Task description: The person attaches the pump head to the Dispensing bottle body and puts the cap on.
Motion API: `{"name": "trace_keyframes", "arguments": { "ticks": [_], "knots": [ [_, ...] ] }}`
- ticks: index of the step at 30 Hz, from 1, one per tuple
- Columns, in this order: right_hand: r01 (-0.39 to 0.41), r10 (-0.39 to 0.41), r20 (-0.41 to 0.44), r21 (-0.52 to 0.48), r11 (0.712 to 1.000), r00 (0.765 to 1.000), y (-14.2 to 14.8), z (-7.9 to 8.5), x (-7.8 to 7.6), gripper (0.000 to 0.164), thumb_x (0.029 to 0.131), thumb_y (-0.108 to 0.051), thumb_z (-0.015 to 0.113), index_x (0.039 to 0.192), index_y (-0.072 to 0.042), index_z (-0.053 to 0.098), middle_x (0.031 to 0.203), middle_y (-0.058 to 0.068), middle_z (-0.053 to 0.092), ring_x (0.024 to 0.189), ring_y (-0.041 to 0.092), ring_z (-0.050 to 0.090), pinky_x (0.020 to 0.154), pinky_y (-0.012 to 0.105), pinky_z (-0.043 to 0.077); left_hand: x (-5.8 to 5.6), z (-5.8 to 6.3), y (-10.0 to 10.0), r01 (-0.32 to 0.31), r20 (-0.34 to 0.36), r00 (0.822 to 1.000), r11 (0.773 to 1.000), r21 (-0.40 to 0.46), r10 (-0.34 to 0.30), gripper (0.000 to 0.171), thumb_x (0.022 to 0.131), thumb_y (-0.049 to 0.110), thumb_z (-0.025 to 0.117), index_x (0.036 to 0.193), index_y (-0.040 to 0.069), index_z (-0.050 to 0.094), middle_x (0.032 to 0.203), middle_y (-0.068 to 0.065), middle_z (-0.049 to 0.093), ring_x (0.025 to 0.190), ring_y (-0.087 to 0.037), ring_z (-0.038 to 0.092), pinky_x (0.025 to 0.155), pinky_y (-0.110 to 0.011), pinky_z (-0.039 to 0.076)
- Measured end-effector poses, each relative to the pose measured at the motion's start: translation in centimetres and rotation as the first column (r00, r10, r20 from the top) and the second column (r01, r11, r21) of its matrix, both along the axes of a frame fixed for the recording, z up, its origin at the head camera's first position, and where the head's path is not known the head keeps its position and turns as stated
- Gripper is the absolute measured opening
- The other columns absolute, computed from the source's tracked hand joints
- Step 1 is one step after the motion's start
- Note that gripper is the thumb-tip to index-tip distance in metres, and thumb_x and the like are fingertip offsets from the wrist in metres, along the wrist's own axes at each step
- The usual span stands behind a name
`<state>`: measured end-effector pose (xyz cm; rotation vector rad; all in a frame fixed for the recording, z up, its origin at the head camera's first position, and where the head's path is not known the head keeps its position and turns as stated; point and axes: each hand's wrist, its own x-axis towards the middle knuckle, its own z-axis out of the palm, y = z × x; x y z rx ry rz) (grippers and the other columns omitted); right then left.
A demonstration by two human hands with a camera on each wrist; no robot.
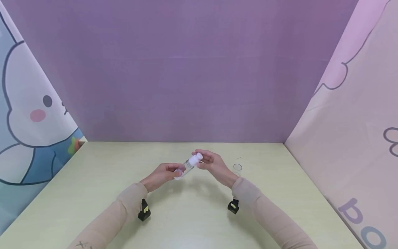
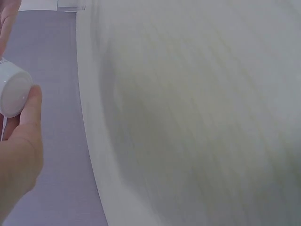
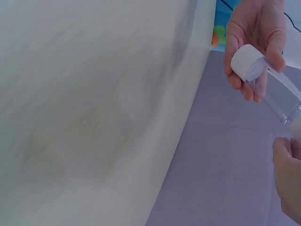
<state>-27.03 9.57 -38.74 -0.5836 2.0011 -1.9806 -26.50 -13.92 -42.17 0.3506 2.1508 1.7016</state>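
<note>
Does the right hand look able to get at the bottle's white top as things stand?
Most likely yes: the right hand is close by the white top, though contact is hard to tell. The left hand holds the bottle by its other end, and nothing seems in the way.

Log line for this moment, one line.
left hand: grips clear bottle near white base | right hand: at white top | bottle: tilted, above table | round item: on table
</note>
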Motion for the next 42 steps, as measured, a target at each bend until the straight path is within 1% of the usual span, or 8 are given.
{"name": "trace_keyframes", "arguments": {
  "ticks": [3, 8, 15, 21, 30, 37, 40, 42],
  "knots": [
    [-0.004, 0.004, -0.007, -0.03, 1.0, 1.0, -0.2, 0.0, 0.0, 0.051, 0.085, 0.004, 0.057, 0.134, -0.005, 0.044, 0.135, 0.01, 0.05, 0.125, 0.019, 0.046, 0.098, 0.03, 0.042, 0.0, 0.0, 0.0, 0.0, 0.004, 1.0, 1.0, -0.009, 0.0, 0.046, 0.085, 0.029, 0.065, 0.126, 0.011, 0.056, 0.128, -0.011, 0.055, 0.115, -0.023, 0.051, 0.099, -0.047, 0.038],
    [0.02, -0.022, -0.029, -0.057, 0.998, 0.999, -0.4, 0.1, 0.1, 0.05, 0.084, 0.006, 0.057, 0.132, -0.002, 0.045, 0.132, 0.012, 0.052, 0.12, 0.019, 0.051, 0.095, 0.029, 0.044, -0.1, 0.0, 0.1, 0.0, 0.002, 1.0, 1.0, -0.02, 0.0, 0.047, 0.085, 0.031, 0.064, 0.127, 0.011, 0.055, 0.13, -0.012, 0.053, 0.116, -0.024, 0.05, 0.098, -0.048, 0.038],
    [0.077, -0.078, -0.025, -0.051, 0.996, 0.997, -0.8, 0.2, 0.2, 0.048, 0.083, 0.005, 0.06, 0.129, -0.001, 0.049, 0.13, 0.016, 0.053, 0.116, 0.021, 0.054, 0.094, 0.029, 0.045, 0.0, 0.1, 0.3, -0.022, 0.013, 1.0, 1.0, -0.013, 0.023, 0.046, 0.084, 0.029, 0.065, 0.126, 0.012, 0.056, 0.129, -0.012, 0.054, 0.116, -0.024, 0.05, 0.099, -0.048, 0.037],
    [0.12, -0.12, -0.004, -0.052, 0.991, 0.993, -1.0, 0.0, 0.2, 0.046, 0.082, 0.005, 0.062, 0.127, -0.002, 0.051, 0.128, 0.015, 0.055, 0.116, 0.023, 0.054, 0.093, 0.03, 0.045, 0.1, 0.1, 0.3, -0.036, 0.008, 0.999, 0.999, -0.008, 0.036, 0.047, 0.084, 0.03, 0.065, 0.126, 0.011, 0.056, 0.128, -0.012, 0.055, 0.115, -0.024, 0.051, 0.098, -0.048, 0.037],
    [0.185, -0.185, -0.018, -0.019, 0.983, 0.983, -1.1, -0.2, 0.2, 0.044, 0.08, 0.002, 0.065, 0.123, -0.002, 0.054, 0.124, 0.014, 0.058, 0.112, 0.023, 0.058, 0.092, 0.031, 0.046, -0.1, -0.2, 0.4, -0.039, -0.007, 0.999, 0.999, 0.017, 0.039, 0.047, 0.084, 0.028, 0.066, 0.125, 0.009, 0.056, 0.129, -0.011, 0.054, 0.114, -0.023, 0.051, 0.098, -0.046, 0.038],
    [0.222, -0.222, -0.012, 0.032, 0.974, 0.975, -1.2, 2.1, 2.2, 0.042, 0.081, 0.0, 0.065, 0.122, 0.003, 0.053, 0.122, 0.016, 0.059, 0.108, 0.022, 0.059, 0.091, 0.032, 0.047, -0.1, -0.2, 0.5, -0.037, -0.009, 0.999, 0.999, 0.026, 0.038, 0.045, 0.084, 0.027, 0.067, 0.124, 0.01, 0.057, 0.128, -0.011, 0.055, 0.113, -0.022, 0.052, 0.097, -0.046, 0.038],
    [0.242, -0.241, -0.015, 0.04, 0.97, 0.97, -1.3, 2.0, 2.2, 0.041, 0.081, -0.001, 0.066, 0.121, 0.003, 0.054, 0.119, 0.016, 0.061, 0.103, 0.018, 0.06, 0.09, 0.031, 0.048, -0.2, -0.4, 0.5, -0.036, -0.015, 0.999, 0.999, 0.022, 0.037, 0.044, 0.084, 0.026, 0.066, 0.124, 0.01, 0.057, 0.127, -0.011, 0.056, 0.113, -0.022, 0.052, 0.097, -0.045, 0.039],
    [0.248, -0.247, -0.009, 0.049, 0.968, 0.969, -1.2, 1.6, 1.8, 0.042, 0.081, -0.002, 0.067, 0.12, 0.002, 0.055, 0.117, 0.015, 0.061, 0.099, 0.015, 0.06, 0.088, 0.03, 0.048, -0.2, -0.4, 0.5, -0.039, -0.019, 0.999, 0.999, 0.017, 0.04, 0.043, 0.084, 0.026, 0.067, 0.123, 0.011, 0.058, 0.127, -0.01, 0.056, 0.112, -0.022, 0.052, 0.097, -0.044, 0.039]
  ]
}}
